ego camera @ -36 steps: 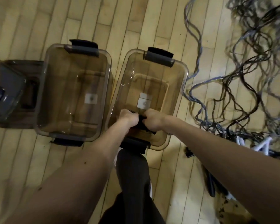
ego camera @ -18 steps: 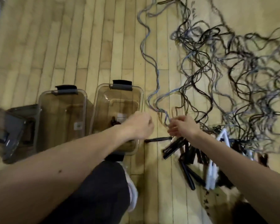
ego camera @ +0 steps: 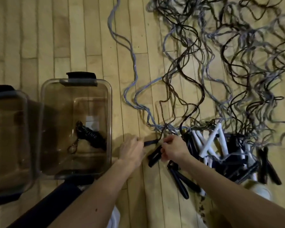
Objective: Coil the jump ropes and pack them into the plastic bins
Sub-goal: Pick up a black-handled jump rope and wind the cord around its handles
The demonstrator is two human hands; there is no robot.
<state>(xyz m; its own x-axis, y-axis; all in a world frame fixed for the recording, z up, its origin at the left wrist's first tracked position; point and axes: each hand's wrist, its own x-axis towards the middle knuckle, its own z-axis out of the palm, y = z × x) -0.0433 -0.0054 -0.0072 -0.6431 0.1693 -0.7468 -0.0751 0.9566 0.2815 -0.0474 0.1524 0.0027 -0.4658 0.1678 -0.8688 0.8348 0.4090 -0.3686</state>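
Note:
A clear plastic bin (ego camera: 109, 112) with a dark latch stands on the wood floor, and one coiled black jump rope (ego camera: 90, 137) lies inside it. Just right of the bin, my left hand (ego camera: 132, 149) touches the end of a black handle (ego camera: 150, 142). My right hand (ego camera: 174, 149) grips a pair of black handles (ego camera: 154, 157) whose dark rope runs up into the tangle. A heap of black and white handles (ego camera: 220, 153) lies to the right, with several loose black and grey ropes (ego camera: 212, 63) spread beyond it.
A second clear bin (ego camera: 25, 132) stands at the left edge, partly out of frame. Two more black handles (ego camera: 181, 180) lie near my right forearm. My dark trouser leg (ego camera: 44, 204) is by the bins' near side.
Both hands left the coiled rope in the bin and moved right to the handle pile. The view swung right, and my right hand took hold of black handles.

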